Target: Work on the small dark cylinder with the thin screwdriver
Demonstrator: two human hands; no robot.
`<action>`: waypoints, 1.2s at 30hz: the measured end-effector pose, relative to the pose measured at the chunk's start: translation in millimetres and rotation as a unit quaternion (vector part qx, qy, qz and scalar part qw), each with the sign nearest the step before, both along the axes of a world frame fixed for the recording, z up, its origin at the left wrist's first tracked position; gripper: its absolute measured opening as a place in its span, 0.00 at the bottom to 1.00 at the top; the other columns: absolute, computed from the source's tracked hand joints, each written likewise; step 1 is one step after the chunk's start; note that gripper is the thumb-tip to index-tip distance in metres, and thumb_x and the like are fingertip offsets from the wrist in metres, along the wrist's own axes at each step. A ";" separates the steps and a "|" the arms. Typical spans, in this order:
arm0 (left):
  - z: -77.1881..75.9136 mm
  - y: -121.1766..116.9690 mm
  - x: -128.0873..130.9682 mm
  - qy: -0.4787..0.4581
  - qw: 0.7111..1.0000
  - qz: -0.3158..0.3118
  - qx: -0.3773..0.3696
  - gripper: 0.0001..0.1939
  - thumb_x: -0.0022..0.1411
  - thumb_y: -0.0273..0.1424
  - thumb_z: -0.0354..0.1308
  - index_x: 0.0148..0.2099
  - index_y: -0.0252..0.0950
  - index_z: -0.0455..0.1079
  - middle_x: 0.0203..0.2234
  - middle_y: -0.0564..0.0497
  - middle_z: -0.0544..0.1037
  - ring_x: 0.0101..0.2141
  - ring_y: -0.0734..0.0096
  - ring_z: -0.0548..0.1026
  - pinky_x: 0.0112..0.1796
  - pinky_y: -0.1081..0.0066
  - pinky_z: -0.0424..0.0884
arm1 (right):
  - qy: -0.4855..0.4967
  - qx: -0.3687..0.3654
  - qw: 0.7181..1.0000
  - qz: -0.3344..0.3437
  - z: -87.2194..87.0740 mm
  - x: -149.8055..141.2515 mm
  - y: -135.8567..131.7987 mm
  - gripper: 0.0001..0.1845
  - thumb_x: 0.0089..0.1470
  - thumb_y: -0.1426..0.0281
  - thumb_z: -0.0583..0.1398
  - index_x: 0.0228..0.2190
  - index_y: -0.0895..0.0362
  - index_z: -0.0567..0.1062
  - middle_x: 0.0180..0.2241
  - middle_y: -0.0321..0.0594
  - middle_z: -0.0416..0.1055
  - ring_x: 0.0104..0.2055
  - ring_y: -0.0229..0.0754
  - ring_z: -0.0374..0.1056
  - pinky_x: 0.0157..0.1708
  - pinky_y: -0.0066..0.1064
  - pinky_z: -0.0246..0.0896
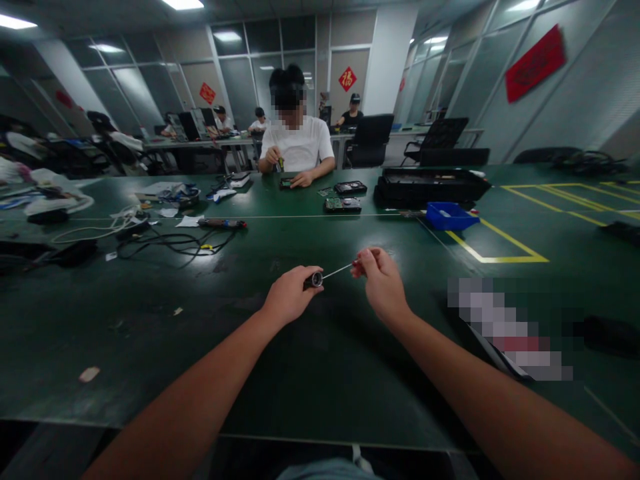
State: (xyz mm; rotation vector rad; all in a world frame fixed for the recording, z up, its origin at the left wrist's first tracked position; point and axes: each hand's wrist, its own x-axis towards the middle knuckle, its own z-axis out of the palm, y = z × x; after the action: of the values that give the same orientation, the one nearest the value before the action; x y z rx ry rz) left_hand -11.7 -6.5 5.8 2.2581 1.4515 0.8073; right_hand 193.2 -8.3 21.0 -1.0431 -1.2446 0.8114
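In the head view, my left hand [290, 293] is closed around a short dark cylinder with a bright metal ring at its end [317, 279]. That ringed end faces toward me. My right hand [380, 277] pinches a thin metal rod [337, 271] between thumb and fingers. The rod slants down leftward from the right fingertips to the cylinder; whether it enters or only touches it, I cannot tell. Something small and reddish shows at the right fingertips. Both hands are above the green table [320, 380], near its middle.
Across the table a person [300, 143] works on a small device with a tool. Hard drives [343, 204], a black case [430, 187] and a blue tray [451, 216] lie ahead. A corded electric screwdriver [223, 223] and cables are at left. A blurred-out item [505, 333] lies at right.
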 end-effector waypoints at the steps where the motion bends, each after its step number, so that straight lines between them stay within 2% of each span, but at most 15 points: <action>1: 0.2 -0.3 0.2 -0.001 1.000 0.000 -0.001 0.20 0.61 0.33 0.63 0.56 0.44 0.72 0.43 0.50 0.78 0.42 0.62 0.76 0.43 0.64 0.71 | -0.011 0.011 1.000 0.003 1.1 -1.8 -2.4 0.12 0.62 0.59 0.56 0.34 0.54 0.70 0.28 0.35 0.71 0.29 0.39 0.68 0.32 0.34 0.64; 10: -1.0 -0.9 1.4 -0.035 0.999 -0.003 0.004 0.20 0.62 0.34 0.62 0.57 0.43 0.71 0.45 0.50 0.79 0.44 0.62 0.76 0.46 0.64 0.71 | -0.090 0.042 0.995 0.016 4.7 -7.3 -11.6 0.12 0.63 0.59 0.56 0.37 0.55 0.71 0.31 0.39 0.75 0.32 0.41 0.73 0.35 0.35 0.67; 12: -1.7 -0.6 1.4 -0.041 0.999 0.002 0.005 0.20 0.62 0.34 0.62 0.57 0.43 0.71 0.45 0.50 0.79 0.44 0.62 0.76 0.46 0.64 0.71 | -0.131 0.039 0.991 -0.001 8.1 -6.8 -15.0 0.13 0.61 0.58 0.58 0.35 0.55 0.72 0.30 0.39 0.76 0.31 0.41 0.74 0.34 0.34 0.66; 15: -2.2 -0.3 1.2 -0.046 0.999 0.004 0.004 0.20 0.62 0.34 0.63 0.56 0.43 0.72 0.46 0.50 0.79 0.44 0.62 0.76 0.45 0.65 0.72 | -0.219 0.034 0.973 -0.056 12.6 -6.1 -19.6 0.17 0.57 0.55 0.63 0.27 0.54 0.71 0.23 0.36 0.74 0.26 0.40 0.71 0.28 0.32 0.61; 17: -2.5 -0.1 1.0 -0.049 0.999 0.003 0.005 0.19 0.62 0.34 0.62 0.56 0.43 0.72 0.47 0.50 0.79 0.45 0.62 0.76 0.45 0.65 0.72 | -0.256 0.045 0.963 -0.069 13.9 -5.9 -21.5 0.17 0.56 0.55 0.63 0.26 0.54 0.71 0.22 0.36 0.73 0.24 0.40 0.69 0.26 0.32 0.58; 22: -3.6 0.2 0.6 -0.042 0.999 0.005 0.003 0.20 0.62 0.34 0.63 0.56 0.43 0.72 0.45 0.50 0.79 0.42 0.63 0.77 0.43 0.65 0.72 | -0.273 0.104 0.956 0.007 14.8 -5.5 -24.5 0.07 0.61 0.66 0.57 0.39 0.55 0.72 0.29 0.37 0.74 0.30 0.40 0.71 0.32 0.32 0.63; 25: -4.2 0.4 0.2 -0.037 0.999 0.007 0.003 0.20 0.62 0.34 0.63 0.56 0.44 0.72 0.44 0.50 0.79 0.42 0.63 0.77 0.43 0.65 0.72 | -0.297 0.106 0.949 0.022 15.2 -4.7 -26.2 0.09 0.64 0.66 0.55 0.35 0.54 0.73 0.26 0.35 0.71 0.27 0.39 0.68 0.29 0.32 0.59; 27: -4.7 0.9 -0.1 -0.040 0.999 0.009 0.003 0.20 0.61 0.33 0.63 0.56 0.44 0.72 0.45 0.50 0.79 0.42 0.63 0.77 0.44 0.65 0.72 | -0.279 0.097 0.955 0.018 13.7 -4.9 -25.9 0.10 0.65 0.64 0.54 0.36 0.54 0.73 0.26 0.35 0.71 0.27 0.39 0.68 0.29 0.33 0.59; 30: -4.5 1.8 -0.4 -0.049 0.999 0.012 0.010 0.19 0.61 0.32 0.63 0.55 0.43 0.72 0.46 0.50 0.79 0.44 0.63 0.77 0.47 0.64 0.71 | -0.170 0.080 0.982 0.027 8.7 -7.2 -22.1 0.09 0.63 0.64 0.57 0.41 0.54 0.72 0.32 0.39 0.74 0.34 0.42 0.72 0.36 0.35 0.65; 33: -1.6 1.3 0.0 -0.058 0.998 0.016 0.016 0.19 0.62 0.31 0.63 0.55 0.43 0.72 0.46 0.50 0.79 0.45 0.64 0.76 0.48 0.64 0.71 | -0.049 0.048 0.996 0.056 3.3 -9.2 -14.4 0.10 0.60 0.61 0.59 0.39 0.55 0.73 0.33 0.40 0.75 0.35 0.42 0.73 0.38 0.37 0.68; 36: 3.0 -0.5 0.2 -0.050 0.998 -0.007 0.028 0.19 0.62 0.30 0.62 0.56 0.42 0.72 0.45 0.50 0.78 0.44 0.66 0.76 0.47 0.66 0.71 | 0.055 -0.007 0.996 0.064 -0.4 -6.5 -3.6 0.13 0.59 0.58 0.59 0.35 0.55 0.74 0.31 0.38 0.73 0.32 0.41 0.71 0.37 0.36 0.68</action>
State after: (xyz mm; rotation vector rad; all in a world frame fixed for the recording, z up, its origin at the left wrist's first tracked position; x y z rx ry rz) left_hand -11.5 -7.0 8.8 2.2307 1.3839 0.9538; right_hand 186.7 -11.9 20.6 -0.9236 -1.2226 0.9652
